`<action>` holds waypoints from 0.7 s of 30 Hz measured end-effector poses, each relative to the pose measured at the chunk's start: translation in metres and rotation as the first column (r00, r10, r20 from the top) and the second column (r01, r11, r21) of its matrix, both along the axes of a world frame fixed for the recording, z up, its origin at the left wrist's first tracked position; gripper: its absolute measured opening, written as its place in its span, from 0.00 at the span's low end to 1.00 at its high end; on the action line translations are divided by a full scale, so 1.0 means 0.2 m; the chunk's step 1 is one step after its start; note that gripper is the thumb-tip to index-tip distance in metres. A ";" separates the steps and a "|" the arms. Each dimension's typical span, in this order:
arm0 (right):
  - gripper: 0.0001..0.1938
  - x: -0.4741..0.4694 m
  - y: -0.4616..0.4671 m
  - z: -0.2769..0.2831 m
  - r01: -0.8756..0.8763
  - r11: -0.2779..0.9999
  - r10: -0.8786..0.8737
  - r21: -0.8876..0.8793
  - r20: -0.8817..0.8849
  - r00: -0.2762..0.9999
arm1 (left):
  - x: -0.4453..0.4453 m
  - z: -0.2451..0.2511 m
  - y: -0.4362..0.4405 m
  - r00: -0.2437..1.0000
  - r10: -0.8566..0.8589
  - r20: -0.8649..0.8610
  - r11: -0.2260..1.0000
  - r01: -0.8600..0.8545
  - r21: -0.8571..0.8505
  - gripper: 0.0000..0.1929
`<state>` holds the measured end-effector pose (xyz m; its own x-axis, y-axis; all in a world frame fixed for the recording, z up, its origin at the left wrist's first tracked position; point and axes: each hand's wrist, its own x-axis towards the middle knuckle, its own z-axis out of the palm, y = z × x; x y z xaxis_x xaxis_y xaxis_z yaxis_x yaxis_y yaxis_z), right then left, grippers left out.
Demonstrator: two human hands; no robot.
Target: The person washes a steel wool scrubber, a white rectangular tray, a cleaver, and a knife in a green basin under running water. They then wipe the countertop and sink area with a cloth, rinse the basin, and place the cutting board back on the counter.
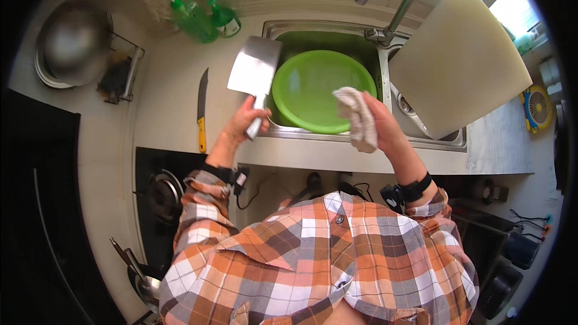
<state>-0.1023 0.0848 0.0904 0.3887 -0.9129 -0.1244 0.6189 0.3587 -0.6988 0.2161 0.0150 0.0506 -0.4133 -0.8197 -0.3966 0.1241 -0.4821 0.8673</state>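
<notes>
My left hand grips the handle of a metal cleaver, its broad blade pointing away from me over the sink's left edge. A folded whitish cloth is held in my right hand, above the near right rim of a green plastic basin. The basin sits in the left bowl of the steel sink and seems to hold water. On the counter, left of the cleaver, lies a knife with a yellow handle, its blade pointing away.
A large pale cutting board leans over the right sink bowl. The chrome faucet rises behind the sink. Green pump bottles stand at the back left. A gas hob is at near left, a metal pan at far left, a small yellow-blue fan at right.
</notes>
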 end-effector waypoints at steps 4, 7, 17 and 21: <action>0.16 0.31 -0.11 -0.01 0.054 0.949 -0.184 -0.310 -0.408 0.894 | -0.20 0.11 0.18 0.981 -0.188 0.051 0.982 0.188 -0.005 0.22; 0.13 0.49 -0.16 -0.11 -0.196 0.700 -0.485 -0.687 -0.659 0.575 | -0.28 0.18 0.28 0.958 -0.268 0.096 0.963 0.264 0.054 0.21; 0.11 0.10 -0.63 -0.34 0.242 0.705 -0.699 -0.667 -0.711 0.079 | -0.21 0.34 0.44 0.887 -0.414 0.203 0.909 0.389 0.152 0.19; 0.17 -0.11 -0.65 -0.51 0.567 0.744 -0.633 -0.353 -0.644 0.430 | -0.18 0.29 0.43 0.808 -0.091 0.582 0.895 0.323 -0.309 0.19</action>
